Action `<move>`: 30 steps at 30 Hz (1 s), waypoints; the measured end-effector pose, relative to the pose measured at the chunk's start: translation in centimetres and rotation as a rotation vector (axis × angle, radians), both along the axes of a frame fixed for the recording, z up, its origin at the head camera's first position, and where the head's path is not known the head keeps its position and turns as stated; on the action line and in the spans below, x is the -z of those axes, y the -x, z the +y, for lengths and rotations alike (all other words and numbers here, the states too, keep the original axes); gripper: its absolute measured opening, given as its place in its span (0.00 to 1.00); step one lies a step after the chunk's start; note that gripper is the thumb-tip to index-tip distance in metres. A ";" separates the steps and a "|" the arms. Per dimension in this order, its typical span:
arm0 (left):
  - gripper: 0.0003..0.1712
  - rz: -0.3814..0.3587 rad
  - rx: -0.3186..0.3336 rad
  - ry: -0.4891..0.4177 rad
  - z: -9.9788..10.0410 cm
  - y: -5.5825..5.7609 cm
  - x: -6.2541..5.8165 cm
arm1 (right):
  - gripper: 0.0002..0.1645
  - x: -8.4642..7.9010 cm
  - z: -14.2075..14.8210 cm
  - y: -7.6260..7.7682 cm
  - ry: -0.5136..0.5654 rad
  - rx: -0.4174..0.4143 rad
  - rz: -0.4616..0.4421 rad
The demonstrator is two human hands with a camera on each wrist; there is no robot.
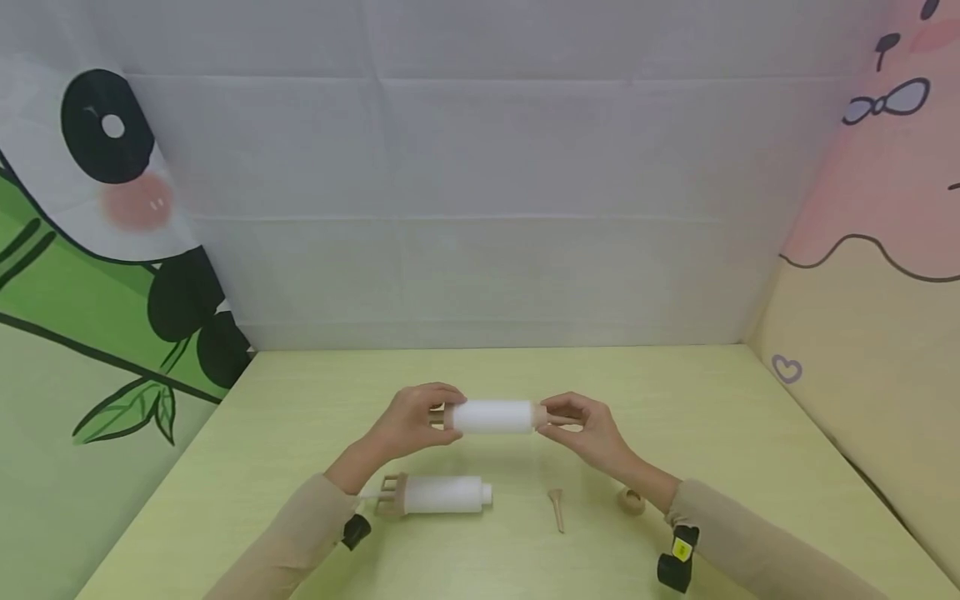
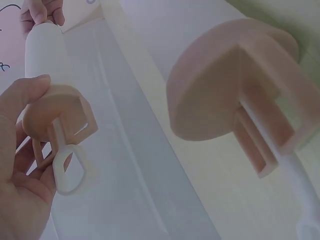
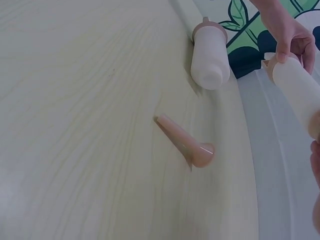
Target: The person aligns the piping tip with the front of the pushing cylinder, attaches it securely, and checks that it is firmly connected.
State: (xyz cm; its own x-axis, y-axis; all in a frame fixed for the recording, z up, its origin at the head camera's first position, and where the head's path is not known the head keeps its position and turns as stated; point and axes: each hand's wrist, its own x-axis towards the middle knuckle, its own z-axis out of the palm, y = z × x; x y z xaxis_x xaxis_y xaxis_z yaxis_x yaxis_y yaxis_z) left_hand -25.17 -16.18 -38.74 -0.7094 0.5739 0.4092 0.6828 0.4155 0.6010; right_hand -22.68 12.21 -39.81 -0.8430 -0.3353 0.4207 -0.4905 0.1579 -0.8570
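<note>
A white syringe-like sausage stuffer (image 1: 492, 417) with tan ends is held level above the table between both hands. My left hand (image 1: 411, 423) grips its left end, thumb and fingers around the tan handled cap (image 2: 55, 110); a white plunger with a looped pull (image 2: 67, 187) sticks out there. At the other end, my right hand (image 1: 591, 429) pinches the tan ring, and a slim nozzle (image 1: 562, 419) extends between its fingers. Below, a second, similar stuffer (image 1: 444, 495) lies on its side, its narrow white neck (image 1: 487, 494) uncovered.
Loose on the yellow table (image 1: 300, 383) lie a tan funnel-shaped nozzle (image 3: 187, 142) and a round tan ring cap (image 1: 632, 500), the latter close beneath the right forearm. A white cloth backdrop (image 1: 487, 208) rises behind the table, with printed panels at both sides.
</note>
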 end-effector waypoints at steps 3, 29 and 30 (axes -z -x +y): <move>0.20 -0.036 0.002 0.010 -0.1 0.1 -0.2 | 0.16 -0.1 0.1 -0.1 -0.019 0.004 0.007; 0.21 -0.011 -0.043 0.026 0.2 -0.5 -0.3 | 0.16 0.0 0.3 0.6 -0.054 -0.028 0.164; 0.21 0.023 -0.048 0.037 0.2 -0.5 -0.3 | 0.16 0.0 0.3 0.6 -0.055 -0.026 0.148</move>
State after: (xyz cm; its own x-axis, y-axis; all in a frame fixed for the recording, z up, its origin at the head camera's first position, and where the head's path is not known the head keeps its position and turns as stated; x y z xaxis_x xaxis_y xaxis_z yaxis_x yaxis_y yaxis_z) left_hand -24.64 -15.93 -38.41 -0.7276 0.5541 0.4046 0.6745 0.4700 0.5693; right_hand -23.29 12.56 -39.81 -0.7639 -0.3823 0.5199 -0.6151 0.1878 -0.7657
